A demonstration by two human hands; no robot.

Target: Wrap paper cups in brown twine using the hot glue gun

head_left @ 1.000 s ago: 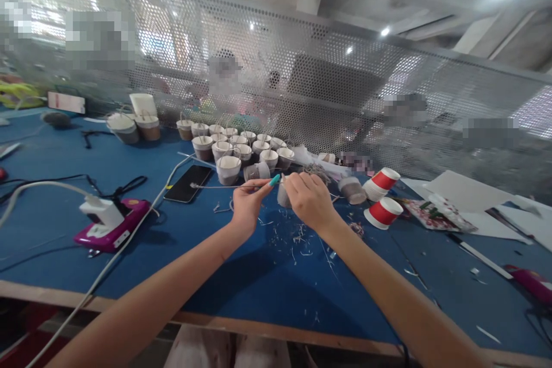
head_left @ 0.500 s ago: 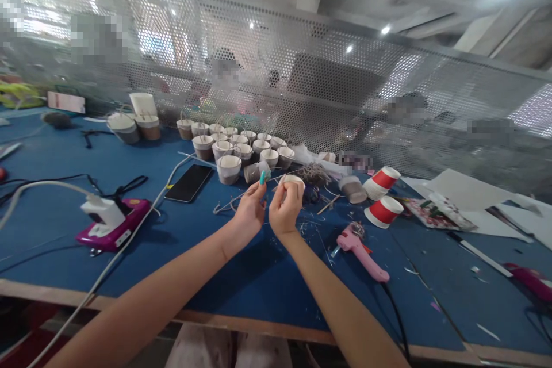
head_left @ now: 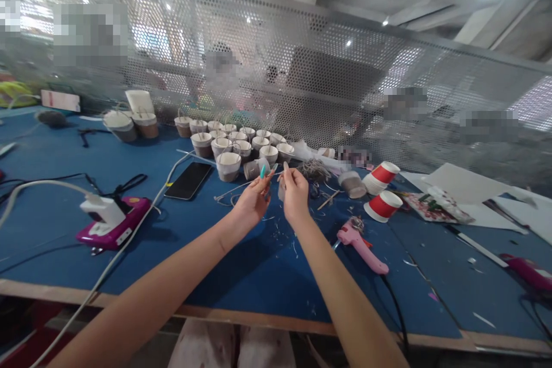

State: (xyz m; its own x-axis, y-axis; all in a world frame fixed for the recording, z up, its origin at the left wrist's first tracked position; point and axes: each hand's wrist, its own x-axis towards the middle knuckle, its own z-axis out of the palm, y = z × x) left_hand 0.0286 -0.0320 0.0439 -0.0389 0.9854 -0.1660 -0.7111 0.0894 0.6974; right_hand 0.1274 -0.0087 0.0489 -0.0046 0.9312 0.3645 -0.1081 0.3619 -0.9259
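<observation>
My left hand (head_left: 254, 198) is closed in a pinch on a thin pale cord (head_left: 235, 188), whose loose loop trails to the left over the blue table. Close beside it, my right hand (head_left: 295, 192) is also pinched, its thumb and fingertips at the cord's other stretch between the hands. Something greyish shows under the right fingers; what it is I cannot make out. Just behind the hands a small wrapped cup (head_left: 255, 169) lies on its side. Beyond stand several small grey-and-white cups with thin handles (head_left: 228, 167). A tangle of twine (head_left: 314, 171) lies behind my right hand.
A pink glue gun (head_left: 360, 246) lies to the right, near red-and-white paper cups (head_left: 383, 207). Left are a black phone (head_left: 188, 180) and a purple power strip (head_left: 114, 224) with a white cable. A perforated metal screen (head_left: 259, 86) closes the back. Scraps litter the table.
My hands have drawn slightly apart, the right one shifting right and turning. The white cup rim seen at the right fingers before is out of sight now.
</observation>
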